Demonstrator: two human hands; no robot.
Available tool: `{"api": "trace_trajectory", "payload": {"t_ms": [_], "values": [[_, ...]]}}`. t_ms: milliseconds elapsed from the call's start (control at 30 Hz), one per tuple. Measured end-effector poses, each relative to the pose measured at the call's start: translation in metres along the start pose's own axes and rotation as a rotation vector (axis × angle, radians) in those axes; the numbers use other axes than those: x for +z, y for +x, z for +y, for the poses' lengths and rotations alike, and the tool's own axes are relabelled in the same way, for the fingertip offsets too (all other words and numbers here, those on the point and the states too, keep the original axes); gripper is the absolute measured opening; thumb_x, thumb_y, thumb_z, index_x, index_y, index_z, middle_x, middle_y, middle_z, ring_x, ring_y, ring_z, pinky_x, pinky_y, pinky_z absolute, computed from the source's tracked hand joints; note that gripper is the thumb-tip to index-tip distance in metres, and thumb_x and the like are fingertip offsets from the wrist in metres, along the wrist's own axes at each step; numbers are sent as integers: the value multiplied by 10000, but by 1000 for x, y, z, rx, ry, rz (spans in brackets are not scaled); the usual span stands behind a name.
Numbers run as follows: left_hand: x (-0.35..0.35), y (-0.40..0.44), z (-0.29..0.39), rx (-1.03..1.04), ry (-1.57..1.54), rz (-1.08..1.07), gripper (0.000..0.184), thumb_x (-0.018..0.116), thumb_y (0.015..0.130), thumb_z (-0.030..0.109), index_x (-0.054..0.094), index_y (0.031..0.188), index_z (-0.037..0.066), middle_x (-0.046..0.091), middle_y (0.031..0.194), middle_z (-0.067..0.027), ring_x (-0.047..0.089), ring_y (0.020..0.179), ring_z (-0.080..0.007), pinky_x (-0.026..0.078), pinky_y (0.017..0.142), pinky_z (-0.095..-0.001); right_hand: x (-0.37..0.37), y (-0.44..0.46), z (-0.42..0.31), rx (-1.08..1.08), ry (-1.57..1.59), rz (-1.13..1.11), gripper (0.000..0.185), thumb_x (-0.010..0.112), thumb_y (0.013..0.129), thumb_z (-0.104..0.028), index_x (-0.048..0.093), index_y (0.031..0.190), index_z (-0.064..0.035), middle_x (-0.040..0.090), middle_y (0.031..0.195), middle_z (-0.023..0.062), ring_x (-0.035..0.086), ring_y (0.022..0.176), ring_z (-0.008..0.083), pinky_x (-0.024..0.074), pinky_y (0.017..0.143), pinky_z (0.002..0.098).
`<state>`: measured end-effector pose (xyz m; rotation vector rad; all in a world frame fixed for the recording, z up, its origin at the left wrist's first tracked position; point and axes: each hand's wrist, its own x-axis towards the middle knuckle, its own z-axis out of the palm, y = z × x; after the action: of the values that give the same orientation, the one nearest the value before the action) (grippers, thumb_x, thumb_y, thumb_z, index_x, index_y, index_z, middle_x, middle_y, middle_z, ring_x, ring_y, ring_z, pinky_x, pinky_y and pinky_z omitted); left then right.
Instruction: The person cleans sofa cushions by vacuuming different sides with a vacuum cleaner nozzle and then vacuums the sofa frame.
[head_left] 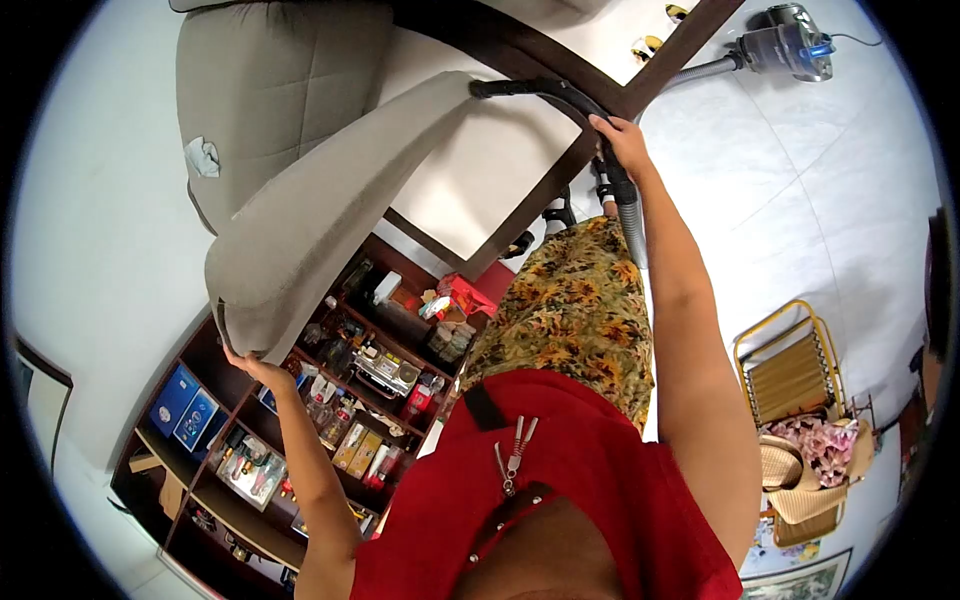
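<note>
In the head view, my left hand grips the lower end of a long grey sofa cushion, which is tilted up and away from me. My right hand is wrapped round the black handle of a vacuum cleaner hose. From that hand the black wand reaches left, and its tip meets the cushion's far end. The vacuum cleaner body, blue and grey, sits on the floor at the upper right, joined by the grey hose.
A grey quilted sofa seat with a crumpled white cloth lies at the upper left. A dark wooden frame crosses beside my legs. Crowded shelves stand lower left. A yellow folding chair holding hats is at right.
</note>
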<state>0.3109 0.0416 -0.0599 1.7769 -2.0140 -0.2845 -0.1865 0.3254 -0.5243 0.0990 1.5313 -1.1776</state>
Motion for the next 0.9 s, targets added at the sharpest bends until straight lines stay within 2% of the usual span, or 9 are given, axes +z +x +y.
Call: {"api": "trace_trajectory", "payload": {"t_ms": [100, 167, 333, 433, 467, 567, 733, 800, 900], "values": [[-3, -10, -4, -8, -15, 1, 831, 509, 922, 604, 258, 1503, 66, 302, 1504, -159, 322, 1402, -319, 265, 1142, -488, -20, -40, -42, 20, 158, -129, 331, 720, 895, -369, 645, 880, -47, 618, 696, 29, 598, 583, 107, 489, 549, 251], [-3, -21, -5, -15, -34, -1, 907, 534, 891, 671, 251, 1510, 70, 288, 1518, -159, 305, 1415, -317, 262, 1145, -490, -37, -48, -55, 9, 170, -225, 322, 711, 901, -365, 641, 888, -50, 624, 709, 32, 597, 583, 102, 495, 552, 239], [-11, -54, 2, -24, -36, -48, 920, 566, 876, 658, 229, 1524, 98, 237, 1542, -143, 282, 1426, -310, 245, 1162, -478, -67, -39, -93, -14, -32, -380, 382, 668, 917, -410, 683, 976, -32, 625, 675, 20, 585, 550, 96, 476, 535, 223], [-11, -81, 5, -101, 84, -37, 937, 553, 871, 680, 210, 1526, 104, 220, 1547, -136, 263, 1438, -306, 237, 1169, -484, -65, -14, -105, -92, -159, -341, 426, 673, 908, -444, 671, 903, -17, 620, 672, 31, 583, 555, 114, 459, 541, 245], [-8, -96, 15, -86, -2, -64, 850, 542, 916, 598, 206, 1533, 120, 219, 1553, -141, 264, 1435, -327, 241, 1164, -508, -62, -8, -108, -70, -216, -310, 456, 689, 890, -467, 666, 887, -12, 622, 681, 37, 586, 564, 124, 457, 546, 257], [-16, -117, -10, -73, 33, -66, 864, 515, 911, 648, 204, 1536, 139, 193, 1564, -125, 271, 1433, -322, 267, 1152, -509, -52, 8, -106, -24, -212, -292, 469, 703, 874, -483, 671, 885, -15, 622, 685, 40, 587, 570, 126, 456, 553, 262], [-10, -130, 1, -132, 83, -25, 735, 388, 953, 611, 213, 1536, 198, 260, 1566, -89, 293, 1424, -296, 324, 1093, -475, -29, 24, -95, -8, -183, -219, 492, 739, 842, -485, 705, 943, -5, 621, 690, 41, 588, 580, 124, 470, 557, 265], [-18, -130, -12, -76, 165, -41, 747, 398, 950, 617, 208, 1538, 197, 245, 1573, -86, 282, 1429, -293, 319, 1095, -480, -16, 30, -91, 1, -182, -193, 496, 745, 838, -478, 706, 954, 3, 623, 693, 43, 591, 584, 124, 475, 555, 267], [-19, -130, -13, -41, 123, -60, 855, 392, 914, 717, 209, 1516, 138, 181, 1580, -136, 203, 1460, -320, 206, 1162, -496, 3, 34, -94, 11, -185, -154, 501, 754, 828, -474, 705, 950, 10, 626, 697, 49, 597, 588, 128, 483, 558, 268]]}}
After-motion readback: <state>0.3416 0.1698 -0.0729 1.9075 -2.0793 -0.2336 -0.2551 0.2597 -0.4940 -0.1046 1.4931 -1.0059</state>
